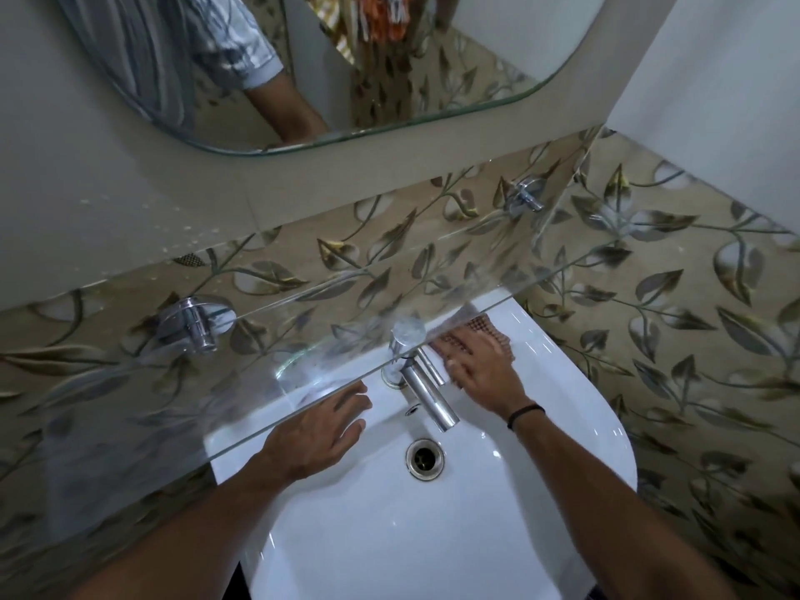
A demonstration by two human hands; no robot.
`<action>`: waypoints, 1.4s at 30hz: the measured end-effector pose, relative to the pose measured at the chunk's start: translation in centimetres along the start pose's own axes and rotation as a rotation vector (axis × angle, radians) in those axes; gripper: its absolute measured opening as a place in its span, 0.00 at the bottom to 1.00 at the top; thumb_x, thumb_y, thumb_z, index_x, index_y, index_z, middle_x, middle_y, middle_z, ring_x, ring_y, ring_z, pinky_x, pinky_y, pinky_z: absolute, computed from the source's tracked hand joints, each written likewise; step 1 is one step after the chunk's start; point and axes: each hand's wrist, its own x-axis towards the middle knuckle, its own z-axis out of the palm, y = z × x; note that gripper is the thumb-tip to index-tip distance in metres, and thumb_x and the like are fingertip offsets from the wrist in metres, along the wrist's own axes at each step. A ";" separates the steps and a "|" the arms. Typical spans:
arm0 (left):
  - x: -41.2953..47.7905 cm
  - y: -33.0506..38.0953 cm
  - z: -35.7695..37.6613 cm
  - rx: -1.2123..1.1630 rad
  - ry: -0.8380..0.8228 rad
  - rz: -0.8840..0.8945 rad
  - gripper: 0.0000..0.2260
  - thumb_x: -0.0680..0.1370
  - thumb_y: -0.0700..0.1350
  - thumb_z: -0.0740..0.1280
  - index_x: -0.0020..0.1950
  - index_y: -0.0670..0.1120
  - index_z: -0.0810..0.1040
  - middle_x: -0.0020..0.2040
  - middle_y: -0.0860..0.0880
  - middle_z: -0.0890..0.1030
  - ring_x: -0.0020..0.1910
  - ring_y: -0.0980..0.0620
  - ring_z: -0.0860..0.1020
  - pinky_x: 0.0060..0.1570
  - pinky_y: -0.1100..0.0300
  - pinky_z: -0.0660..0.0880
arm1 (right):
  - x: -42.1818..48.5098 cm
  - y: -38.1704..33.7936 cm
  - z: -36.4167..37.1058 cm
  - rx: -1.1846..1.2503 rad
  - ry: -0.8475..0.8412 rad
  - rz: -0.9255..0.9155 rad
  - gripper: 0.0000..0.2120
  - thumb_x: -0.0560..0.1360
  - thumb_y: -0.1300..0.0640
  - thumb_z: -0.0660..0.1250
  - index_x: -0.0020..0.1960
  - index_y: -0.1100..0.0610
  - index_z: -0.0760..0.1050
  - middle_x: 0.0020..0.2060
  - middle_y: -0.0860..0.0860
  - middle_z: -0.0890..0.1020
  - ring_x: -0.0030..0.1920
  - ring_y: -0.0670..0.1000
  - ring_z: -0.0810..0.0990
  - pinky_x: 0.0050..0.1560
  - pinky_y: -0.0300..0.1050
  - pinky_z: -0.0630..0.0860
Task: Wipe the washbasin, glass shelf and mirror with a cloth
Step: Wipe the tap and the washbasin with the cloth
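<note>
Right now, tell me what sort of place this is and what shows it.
A bathroom, probably in a home: a white washbasin with a chrome tap, a glass shelf fixed above it, and a mirror above leaf-patterned tiles.

The bare left forearm (186,530) enters at 7 o'clock and points toward 1 o'clock. The left hand (320,430) is palm down, fingers straight and slightly spread. The bare right forearm (606,500) runs from 5 toward 11 o'clock. The right hand (480,370) lies flat with fingers extended, and a thin black band (526,415) circles its wrist.
</note>
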 end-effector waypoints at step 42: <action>0.1 -0.1 0.5 0.063 0.054 0.035 0.09 0.82 0.49 0.62 0.60 0.51 0.76 0.64 0.53 0.74 0.62 0.52 0.72 0.60 0.60 0.65 | -6.9 -16.3 -2.2 -0.145 0.154 0.173 0.29 0.71 0.67 0.66 0.70 0.51 0.76 0.69 0.58 0.75 0.69 0.61 0.73 0.58 0.55 0.76</action>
